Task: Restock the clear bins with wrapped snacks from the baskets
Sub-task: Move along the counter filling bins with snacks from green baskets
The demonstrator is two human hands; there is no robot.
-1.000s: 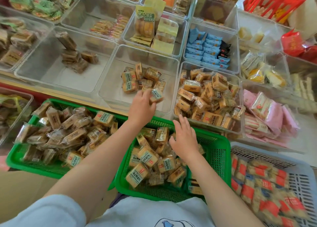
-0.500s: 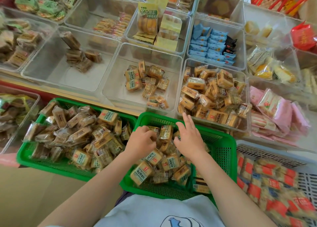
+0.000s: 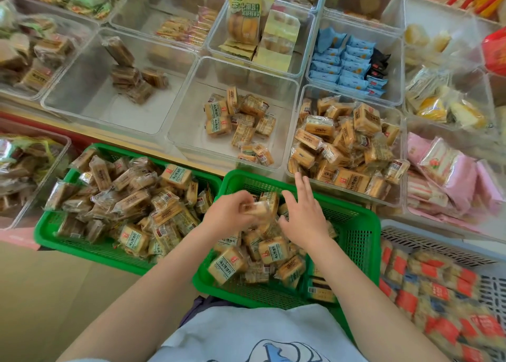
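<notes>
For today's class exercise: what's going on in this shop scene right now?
A person is restocking snacks. Their left hand grips a wrapped snack over the nearer green basket, while the right hand hovers open beside it. The clear bin just beyond holds only a few matching packs.

The display shelf (image 3: 131, 140), with its pale wooden front edge, carries rows of clear bins set wall to wall. Straight beyond the left hand (image 3: 230, 214), which pinches a wrapped snack (image 3: 258, 207), sits a sparsely filled clear bin (image 3: 191, 131); beyond the right hand (image 3: 304, 219) sits a fuller bin (image 3: 399, 197) of tan packets. Farther back behind the grip stand a bin of blue packets (image 3: 397, 99) and a bin of yellow bags (image 3: 304, 68), and left of it a nearly bare bin (image 3: 82, 109).
</notes>
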